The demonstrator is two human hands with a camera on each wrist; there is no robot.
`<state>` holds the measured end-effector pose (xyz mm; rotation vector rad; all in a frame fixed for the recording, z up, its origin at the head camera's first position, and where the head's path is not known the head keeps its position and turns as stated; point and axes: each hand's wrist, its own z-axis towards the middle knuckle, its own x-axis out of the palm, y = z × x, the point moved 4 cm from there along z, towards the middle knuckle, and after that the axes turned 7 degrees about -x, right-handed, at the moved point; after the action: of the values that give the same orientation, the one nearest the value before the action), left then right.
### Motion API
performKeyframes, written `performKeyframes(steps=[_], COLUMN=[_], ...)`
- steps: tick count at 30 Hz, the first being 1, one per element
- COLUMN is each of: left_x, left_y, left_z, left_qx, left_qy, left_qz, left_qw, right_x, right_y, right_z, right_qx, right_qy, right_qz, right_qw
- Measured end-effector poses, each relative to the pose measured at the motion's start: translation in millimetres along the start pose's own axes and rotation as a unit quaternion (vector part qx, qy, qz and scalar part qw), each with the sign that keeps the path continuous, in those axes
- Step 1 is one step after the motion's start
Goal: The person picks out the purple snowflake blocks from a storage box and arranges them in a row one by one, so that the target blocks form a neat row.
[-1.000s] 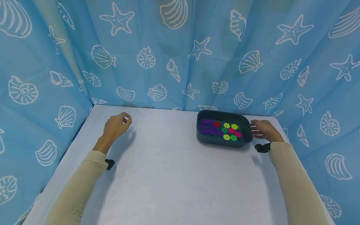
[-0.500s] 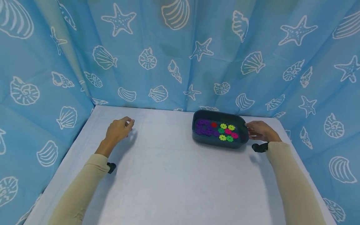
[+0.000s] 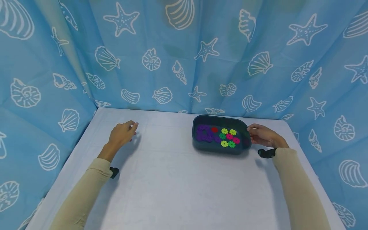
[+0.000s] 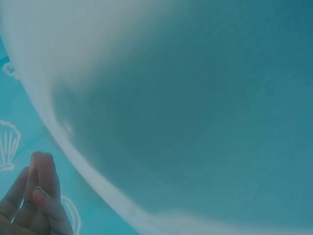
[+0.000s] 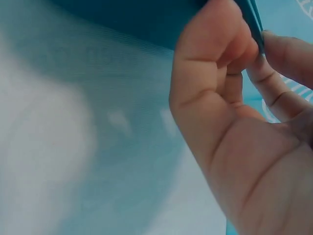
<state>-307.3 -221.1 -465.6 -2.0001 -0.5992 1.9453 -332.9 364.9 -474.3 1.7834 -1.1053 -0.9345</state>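
Note:
A dark green plastic tray (image 3: pixel 207 147) lies toward the back of the white table, right of centre. Toothed, snowflake-like discs sit inside it: purple ones (image 3: pixel 204 133) at the left, yellow ones (image 3: pixel 224 131), pink ones (image 3: pixel 236 140), green ones (image 3: pixel 231 144) and a red piece (image 3: pixel 214 130). My right hand (image 3: pixel 264 134) is at the tray's right end, its fingers curled at the rim. In the right wrist view, the tray's edge (image 5: pixel 255 24) runs between my fingers. Over the left side of the table, my left hand (image 3: pixel 121 134) hovers, fingers loosely bent, holding nothing.
The white tabletop (image 3: pixel 172 179) extends in front of the tray and between my hands. A blue curtain (image 3: pixel 178 48) with white shells and starfish surrounds the back and both sides. Dark wrist-worn devices (image 3: pixel 266 153) show at both cuffs.
The tray has slid left and slightly toward me, with my right hand following and now at its rim. My left hand has shifted only a little.

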Motion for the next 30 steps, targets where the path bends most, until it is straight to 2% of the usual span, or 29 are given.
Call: performKeyframes(steps=[3, 8, 16, 20, 23, 25, 28, 30], left_x=[3.1, 9.3, 18.8, 21.5, 22.1, 22.0, 22.8, 24.4], left_y=[-0.6, -4.9, -19.5, -29.4, -43.0, -57.4, -86.9, -110.2], left_z=[0.9, 2.7, 2.8, 2.6, 2.2, 1.7, 3.0, 5.0], left_qx=[-0.001, 0.005, 0.018, 0.031, 0.065, 0.092, 0.131, 0.152], left_qy=[0.006, 0.012, 0.02, 0.01, -0.008, -0.017, -0.019, -0.01], left_qz=[0.002, 0.004, -0.003, -0.007, -0.041, -0.083, -0.152, -0.195], left_qw=[1.0, 0.9999, 0.9996, 0.9994, 0.997, 0.9922, 0.9796, 0.9689], right_x=[3.5, 20.7, 42.7, 46.0, 45.5, 45.1, 43.9, 43.6], right_y=[-1.2, 3.3, 9.1, 10.8, 10.7, 10.6, 10.3, 10.4], right_z=[-4.3, -4.6, -2.6, -4.4, -4.1, -3.3, -1.9, -1.6], right_qx=[-0.008, -0.013, -0.01, -0.013, -0.008, -0.005, 0.0, 0.0], right_qy=[0.006, 0.003, -0.024, -0.029, -0.034, -0.032, -0.03, -0.028], right_qz=[0.013, -0.005, -0.028, -0.038, -0.038, -0.037, -0.032, -0.032], right_qw=[0.9999, 0.9999, 0.9993, 0.9988, 0.9987, 0.9988, 0.999, 0.9991])
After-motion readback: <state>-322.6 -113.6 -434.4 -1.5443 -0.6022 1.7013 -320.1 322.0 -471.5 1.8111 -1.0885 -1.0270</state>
